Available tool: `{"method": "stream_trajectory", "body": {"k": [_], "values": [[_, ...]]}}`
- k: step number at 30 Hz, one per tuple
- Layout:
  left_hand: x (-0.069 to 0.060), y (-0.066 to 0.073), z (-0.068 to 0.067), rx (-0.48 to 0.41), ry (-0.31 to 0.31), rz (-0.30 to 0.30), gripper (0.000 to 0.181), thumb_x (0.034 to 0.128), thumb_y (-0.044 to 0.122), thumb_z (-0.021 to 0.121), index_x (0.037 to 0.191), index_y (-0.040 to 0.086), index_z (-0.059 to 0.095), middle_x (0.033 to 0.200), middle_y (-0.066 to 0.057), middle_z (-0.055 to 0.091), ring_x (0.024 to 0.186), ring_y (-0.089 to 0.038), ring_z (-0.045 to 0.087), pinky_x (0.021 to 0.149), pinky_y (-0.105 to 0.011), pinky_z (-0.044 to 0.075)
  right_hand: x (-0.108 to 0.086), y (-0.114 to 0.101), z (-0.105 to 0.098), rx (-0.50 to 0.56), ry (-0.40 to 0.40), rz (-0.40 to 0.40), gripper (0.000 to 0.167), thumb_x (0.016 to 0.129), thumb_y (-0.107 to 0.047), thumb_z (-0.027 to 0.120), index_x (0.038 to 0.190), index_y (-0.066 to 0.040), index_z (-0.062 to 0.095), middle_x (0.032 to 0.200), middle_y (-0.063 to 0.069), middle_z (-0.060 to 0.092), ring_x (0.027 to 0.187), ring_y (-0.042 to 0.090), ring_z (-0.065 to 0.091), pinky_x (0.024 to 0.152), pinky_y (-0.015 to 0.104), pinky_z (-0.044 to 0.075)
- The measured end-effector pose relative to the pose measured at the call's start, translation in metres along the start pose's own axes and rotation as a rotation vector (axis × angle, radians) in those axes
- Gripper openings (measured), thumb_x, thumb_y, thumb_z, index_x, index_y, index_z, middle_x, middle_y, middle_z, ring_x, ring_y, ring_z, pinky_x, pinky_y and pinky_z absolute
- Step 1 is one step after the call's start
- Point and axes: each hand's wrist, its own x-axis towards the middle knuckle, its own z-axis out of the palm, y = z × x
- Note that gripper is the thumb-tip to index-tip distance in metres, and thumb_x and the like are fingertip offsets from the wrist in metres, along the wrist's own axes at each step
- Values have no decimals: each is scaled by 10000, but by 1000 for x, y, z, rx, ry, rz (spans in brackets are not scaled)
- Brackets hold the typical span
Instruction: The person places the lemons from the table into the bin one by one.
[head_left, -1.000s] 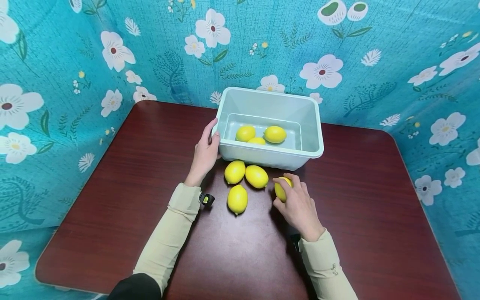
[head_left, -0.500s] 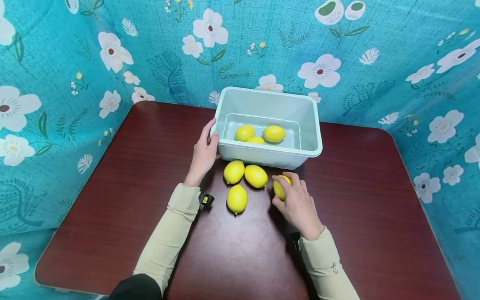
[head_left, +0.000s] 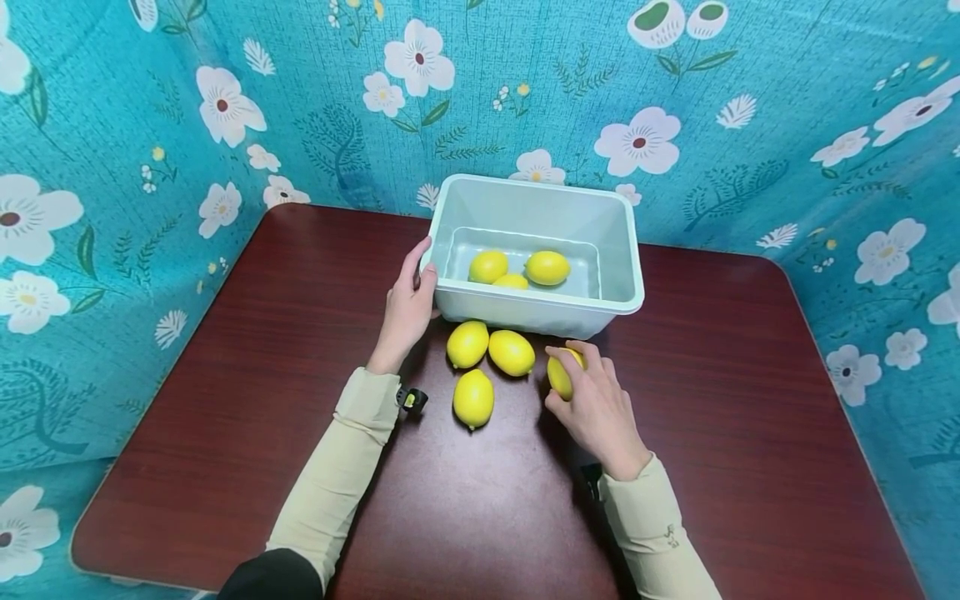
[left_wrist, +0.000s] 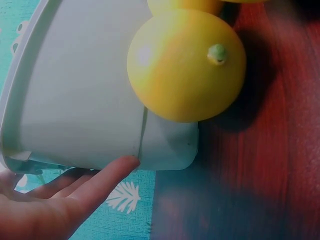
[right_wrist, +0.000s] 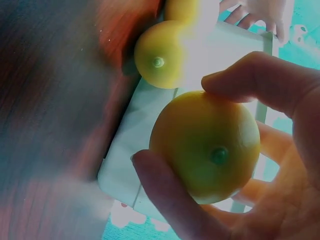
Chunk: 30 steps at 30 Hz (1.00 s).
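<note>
In the head view a pale grey-green plastic bin (head_left: 536, 310) stands at the back of the table with several lemons (head_left: 547, 267) in it. My left hand (head_left: 407, 310) rests against the bin's left end, and its straight fingers (left_wrist: 107, 177) touch the outer wall in the left wrist view. In front of the bin's right half, my right hand (head_left: 600, 412) holds a lemon (head_left: 561, 375) between thumb and fingers; the right wrist view shows this lemon (right_wrist: 205, 145) close up. Three loose lemons (head_left: 473, 399) lie between my hands. The palms are hidden in the head view.
The dark red-brown table (head_left: 750, 417) has rounded corners. A blue floral cloth (head_left: 337, 100) hangs behind and beside it, close to the bin's back. Two of the loose lemons (head_left: 512, 353) lie against each other near the bin's front wall.
My right hand and its lemon have shifted very slightly toward the bin. The left hand, the bin and the loose lemons stay in place; the head view itself has drifted a little.
</note>
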Motion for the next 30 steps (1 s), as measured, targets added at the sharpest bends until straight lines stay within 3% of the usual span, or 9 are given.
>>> {"method": "stream_trajectory", "body": {"k": [16,30], "values": [[-1,-1,0,3,4,-7,439,1008,465,397,1433,530,304,1515,-33,411,1129,-287,589,792,-495,578,2,-3,-3,58,70,-1,504,744,-208,705,1232,-226,579,1284,7,518,975,275,482,483,386,442],[0,3,2,-1,10,-7,442,1010,447,403,1438,513,311,1518,-21,407,1142,-293,586,807,-516,568,7,-5,-9,63,134,-29,451,752,-234,706,1198,-215,642,1281,35,505,974,262,462,470,329,402]]}}
